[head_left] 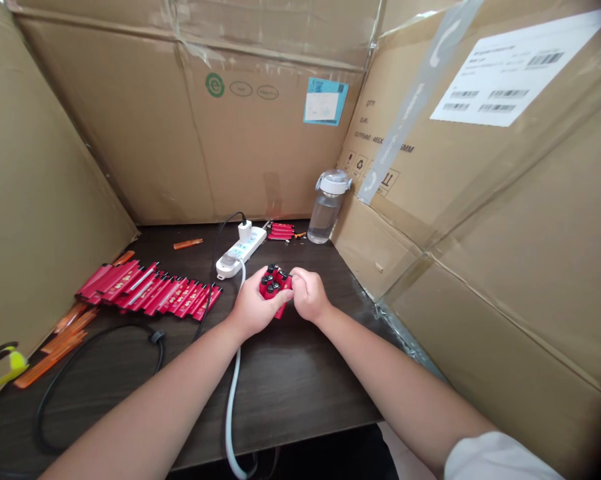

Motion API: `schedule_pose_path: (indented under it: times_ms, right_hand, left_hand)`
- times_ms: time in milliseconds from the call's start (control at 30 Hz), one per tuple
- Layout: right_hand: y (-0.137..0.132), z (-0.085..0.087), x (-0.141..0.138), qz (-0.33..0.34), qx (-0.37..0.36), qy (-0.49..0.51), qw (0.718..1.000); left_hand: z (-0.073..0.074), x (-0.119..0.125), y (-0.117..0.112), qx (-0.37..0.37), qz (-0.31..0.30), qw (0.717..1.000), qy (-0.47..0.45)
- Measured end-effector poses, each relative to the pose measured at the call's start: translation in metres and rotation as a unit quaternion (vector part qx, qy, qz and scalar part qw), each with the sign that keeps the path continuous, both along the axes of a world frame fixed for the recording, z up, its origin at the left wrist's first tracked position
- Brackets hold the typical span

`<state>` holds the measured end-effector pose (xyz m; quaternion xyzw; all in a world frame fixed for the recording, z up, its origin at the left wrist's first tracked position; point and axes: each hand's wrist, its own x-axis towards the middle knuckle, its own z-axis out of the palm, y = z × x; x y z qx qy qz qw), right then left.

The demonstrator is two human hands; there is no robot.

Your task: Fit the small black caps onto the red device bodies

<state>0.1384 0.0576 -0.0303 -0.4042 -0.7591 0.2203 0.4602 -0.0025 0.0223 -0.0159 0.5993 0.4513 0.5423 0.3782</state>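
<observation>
Between both hands, above the dark table, is a small bundle of red sticks with black ends (272,283); their exact kind I cannot make out. My left hand (254,307) is wrapped round the bundle from the left, its thumb lying across the front. Closed at the bundle's right side, my right hand (309,293) has its fingers curled against a red stick there. What its fingertips pinch is partly hidden. A long row of similar red sticks (153,288) lies on the table to the left.
A white power strip (241,253) with plugs and cables lies beyond my hands. A water bottle (326,207) stands at the back right near more red sticks (281,231). Orange strips (63,340) and a black cable (43,407) lie left. Cardboard walls (260,153) surround the table.
</observation>
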Motion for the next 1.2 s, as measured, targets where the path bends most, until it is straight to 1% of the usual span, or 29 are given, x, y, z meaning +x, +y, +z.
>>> schedule_pose_path:
  times_ms: [67, 133, 233, 333, 433, 500, 567, 700, 833, 933, 1000, 1100, 1200]
  right_hand:
    - [0.0, 0.001, 0.001, 0.001, 0.004, -0.009, 1.0]
    - [-0.001, 0.001, 0.001, -0.003, 0.009, -0.028, 1.0]
    - [-0.001, 0.0, 0.003, -0.017, 0.026, -0.061, 0.998]
    - [-0.001, 0.001, 0.005, -0.023, 0.053, -0.087, 0.995]
    - [0.0, 0.002, 0.006, -0.018, 0.075, -0.097, 0.992]
    - [0.001, 0.002, 0.004, -0.021, 0.076, -0.091, 0.993]
    - [0.001, 0.002, 0.002, -0.03, 0.067, -0.076, 0.994]
    - [0.0, 0.002, -0.004, -0.048, 0.027, -0.04, 0.998]
    - [0.003, 0.004, -0.005, -0.06, 0.009, -0.031, 0.998]
    - [0.01, 0.004, 0.0, -0.106, 0.003, 0.017, 0.994]
    - [0.013, 0.004, 0.004, -0.129, -0.002, 0.014, 0.992]
    - [0.015, 0.006, 0.011, -0.1, -0.02, -0.088, 0.991]
    - [0.013, 0.009, 0.015, -0.07, -0.051, -0.188, 0.978]
  left_hand:
    - [0.002, -0.001, -0.001, 0.011, -0.003, 1.0, 0.018]
    - [0.003, -0.002, -0.001, -0.004, -0.009, 1.0, 0.009]
    - [0.001, -0.002, 0.002, -0.068, -0.035, 0.996, -0.042]
    - [-0.001, 0.0, 0.002, -0.122, -0.068, 0.983, -0.117]
    - [-0.002, 0.004, 0.001, -0.154, -0.084, 0.969, -0.176]
    - [-0.002, 0.005, 0.001, -0.162, -0.076, 0.966, -0.186]
    - [-0.003, 0.006, 0.001, -0.15, -0.048, 0.973, -0.166]
    - [0.002, 0.005, 0.0, -0.083, 0.009, 0.993, -0.081]
    - [0.01, 0.006, -0.005, -0.041, 0.024, 0.998, -0.031]
    - [0.009, 0.007, -0.008, -0.037, 0.013, 0.999, -0.022]
    - [0.004, 0.007, -0.007, -0.063, -0.001, 0.997, -0.039]
    - [-0.005, 0.005, 0.0, -0.145, -0.025, 0.983, -0.111]
    - [-0.009, 0.001, 0.008, -0.238, -0.055, 0.955, -0.166]
